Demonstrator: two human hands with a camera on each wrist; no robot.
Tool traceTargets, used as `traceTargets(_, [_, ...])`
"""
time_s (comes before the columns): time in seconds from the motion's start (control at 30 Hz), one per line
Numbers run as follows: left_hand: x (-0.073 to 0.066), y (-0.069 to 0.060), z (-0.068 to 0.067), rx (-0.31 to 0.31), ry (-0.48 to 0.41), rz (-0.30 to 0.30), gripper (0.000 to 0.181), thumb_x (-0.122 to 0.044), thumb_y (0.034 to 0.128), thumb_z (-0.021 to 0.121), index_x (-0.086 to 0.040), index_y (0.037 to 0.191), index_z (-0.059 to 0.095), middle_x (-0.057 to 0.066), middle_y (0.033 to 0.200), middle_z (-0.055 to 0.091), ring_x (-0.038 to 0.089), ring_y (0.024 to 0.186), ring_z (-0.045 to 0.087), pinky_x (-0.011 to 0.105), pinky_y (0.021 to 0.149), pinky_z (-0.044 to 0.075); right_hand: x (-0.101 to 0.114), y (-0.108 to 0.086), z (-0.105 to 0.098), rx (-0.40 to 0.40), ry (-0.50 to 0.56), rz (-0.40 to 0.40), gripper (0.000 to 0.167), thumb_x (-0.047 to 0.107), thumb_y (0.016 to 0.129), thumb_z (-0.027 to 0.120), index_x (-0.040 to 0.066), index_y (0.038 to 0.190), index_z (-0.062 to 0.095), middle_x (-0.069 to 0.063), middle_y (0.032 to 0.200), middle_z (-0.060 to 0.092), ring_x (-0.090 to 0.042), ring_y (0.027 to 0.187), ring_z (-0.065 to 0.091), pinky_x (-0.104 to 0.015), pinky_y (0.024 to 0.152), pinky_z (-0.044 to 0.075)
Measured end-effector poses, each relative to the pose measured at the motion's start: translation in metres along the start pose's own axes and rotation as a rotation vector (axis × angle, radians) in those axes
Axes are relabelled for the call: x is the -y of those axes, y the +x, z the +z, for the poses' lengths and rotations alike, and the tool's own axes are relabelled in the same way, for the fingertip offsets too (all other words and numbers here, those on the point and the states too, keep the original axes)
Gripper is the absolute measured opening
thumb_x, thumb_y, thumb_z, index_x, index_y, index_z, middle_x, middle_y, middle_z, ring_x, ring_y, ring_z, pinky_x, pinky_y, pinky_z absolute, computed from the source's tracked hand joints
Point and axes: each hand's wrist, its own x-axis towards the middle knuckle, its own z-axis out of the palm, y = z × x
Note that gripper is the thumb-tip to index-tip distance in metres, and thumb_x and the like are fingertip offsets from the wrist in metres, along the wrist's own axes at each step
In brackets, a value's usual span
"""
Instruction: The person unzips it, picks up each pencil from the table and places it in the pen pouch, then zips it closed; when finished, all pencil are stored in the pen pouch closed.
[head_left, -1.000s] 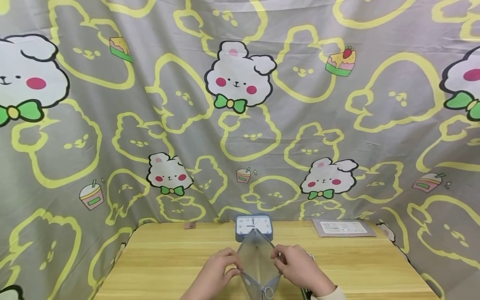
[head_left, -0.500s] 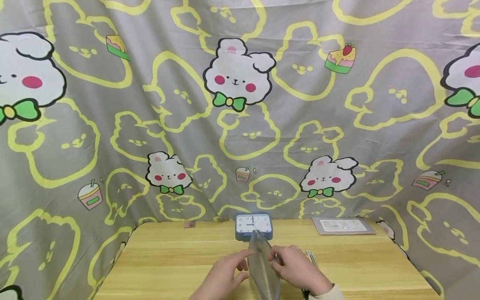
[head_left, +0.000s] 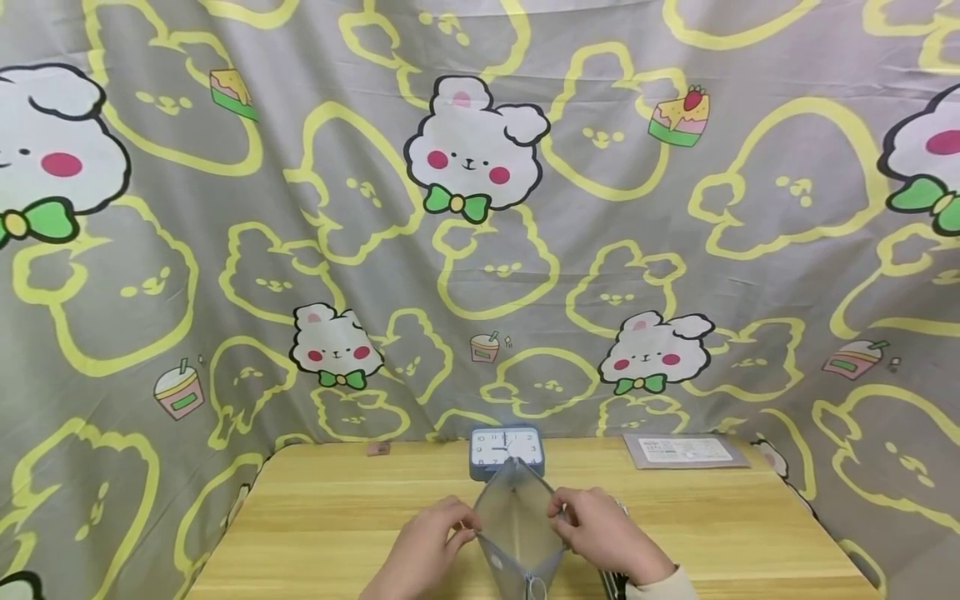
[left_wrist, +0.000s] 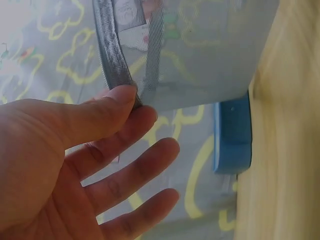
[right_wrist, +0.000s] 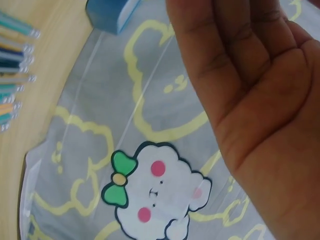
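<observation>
A translucent grey mesh zip pouch [head_left: 517, 521] stands with its mouth spread into a diamond in the head view. A ring pull [head_left: 537, 588] hangs at its near end. My left hand [head_left: 427, 546] pinches the left rim; the left wrist view has thumb and index finger on the dark zip edge [left_wrist: 116, 55], other fingers stretched out. At the right rim is my right hand [head_left: 603, 533], thumb and forefinger pinching the edge. In the right wrist view only its palm side [right_wrist: 265, 90] shows, fingertips out of frame. The inside I can see holds nothing visible.
Behind the pouch stands a blue clock [head_left: 506, 450]. Several pens [right_wrist: 15, 75] lie by my right hand, mostly hidden in the head view. A flat labelled packet [head_left: 686, 452] is at the back right, a small pinkish block [head_left: 378, 448] at the back left. A patterned curtain [head_left: 480, 275] hangs behind the table.
Half a second ago the pouch mouth was narrower, with my left hand nearer the right one. My left hand has since moved back left and the mouth is wide again. The right hand barely shifted.
</observation>
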Motion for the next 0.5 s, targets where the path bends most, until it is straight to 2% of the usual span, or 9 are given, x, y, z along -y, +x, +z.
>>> traceTargets(0.1, [0.0024,-0.0019,-0.0054,-0.003,0.015,-0.032,0.007,-0.018,0.0960,0.077,-0.025,0.094,0.076,-0.014,0.097,0.070,0.002,0.087,0.066,0.028,0.073,0.057,-0.0057,-0.0019,-0.0029,0.008,0.000,0.019,0.005,0.010,0.101,0.067,0.012,0.103,0.072,0.012,0.061,0.059,-0.004,0.051,0.054,-0.024,0.048,0.043])
traceTargets(0.23, [0.0039,-0.0017,-0.0070,-0.021,0.036,-0.016,0.007,-0.018,0.0941,0.078,-0.025,0.092,0.075,-0.011,0.095,0.071,0.005,0.088,0.067,0.030,0.075,0.058,-0.0090,-0.0028,-0.0041,0.016,-0.005,0.023,0.006,0.008,0.101,0.066,0.012,0.101,0.071,0.012,0.060,0.058,-0.004,0.049,0.051,-0.024,0.049,0.042])
traceTargets(0.4, [0.0025,0.0008,-0.0020,0.025,-0.013,0.040,0.009,-0.014,0.0935,0.079,-0.023,0.094,0.076,-0.012,0.093,0.072,0.000,0.087,0.065,0.025,0.075,0.057,-0.0065,-0.0013,0.0002,0.085,0.020,-0.005,0.003,0.010,0.101,0.068,0.011,0.100,0.071,0.012,0.059,0.056,-0.003,0.048,0.047,-0.024,0.050,0.041])
traceTargets(0.5, [0.0007,0.0025,0.0002,0.056,-0.049,0.032,0.010,-0.011,0.0943,0.078,-0.018,0.101,0.078,-0.014,0.092,0.071,-0.003,0.085,0.064,0.023,0.073,0.056,-0.0030,-0.0006,0.0026,0.113,0.027,-0.014,0.003,0.010,0.100,0.069,0.010,0.100,0.072,0.013,0.058,0.053,-0.003,0.047,0.044,-0.024,0.051,0.041])
